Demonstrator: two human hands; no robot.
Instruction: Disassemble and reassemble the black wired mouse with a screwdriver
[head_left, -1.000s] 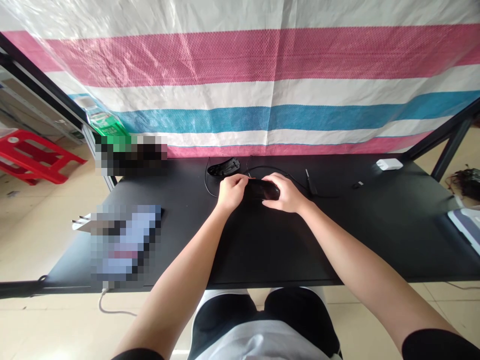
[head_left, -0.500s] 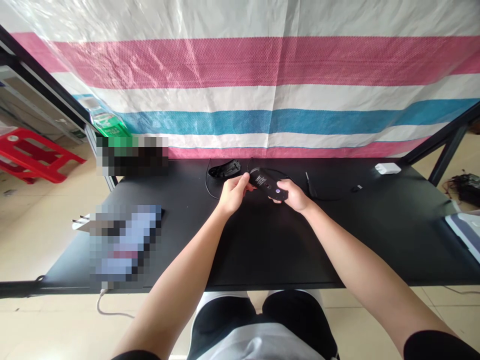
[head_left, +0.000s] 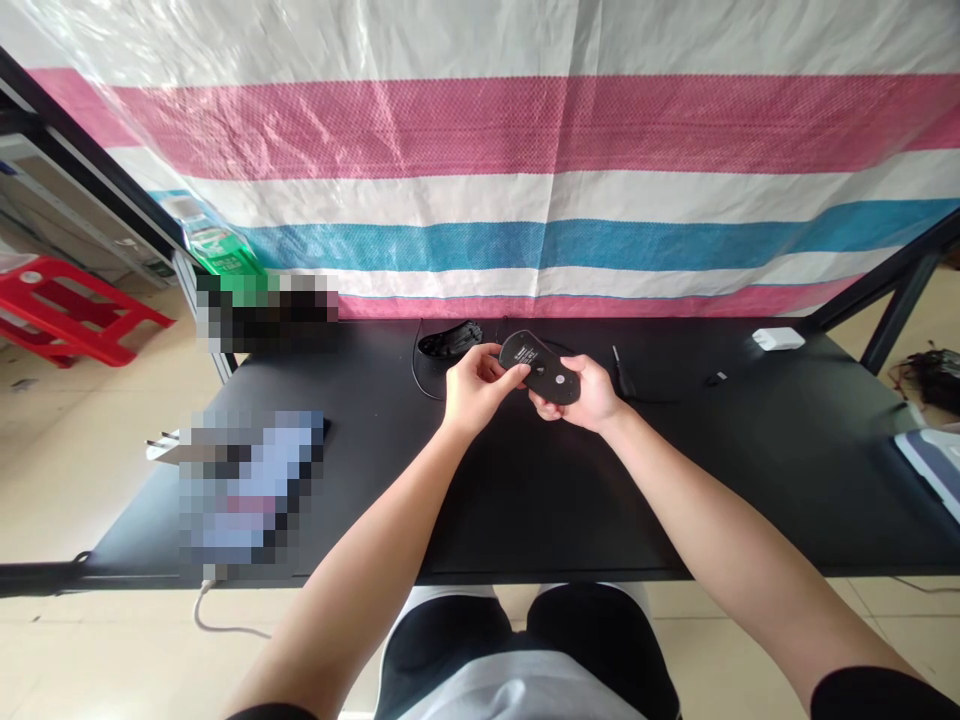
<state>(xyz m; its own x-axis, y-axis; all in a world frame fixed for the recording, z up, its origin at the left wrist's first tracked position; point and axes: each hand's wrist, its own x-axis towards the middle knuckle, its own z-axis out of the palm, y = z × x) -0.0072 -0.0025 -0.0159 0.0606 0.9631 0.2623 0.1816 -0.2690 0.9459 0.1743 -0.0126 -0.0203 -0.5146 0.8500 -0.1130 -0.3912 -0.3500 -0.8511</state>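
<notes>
I hold the mouse [head_left: 541,368] belly-up just above the table [head_left: 525,500], its long axis running from 10 o'clock to 4 o'clock. The underside has white writing, too small for me to read. My left hand [head_left: 476,388] pinches the 10 o'clock end with its fingertips. My right hand [head_left: 594,397] cups the 4 o'clock end from beneath. A dark shell [head_left: 450,341] lies on the table at 10 o'clock.

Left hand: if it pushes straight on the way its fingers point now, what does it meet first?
The upturned black mouse. The fingertips of the left hand seem to touch its left end, and the right hand cups the other side. Depth is hard to judge in this one view.
</notes>
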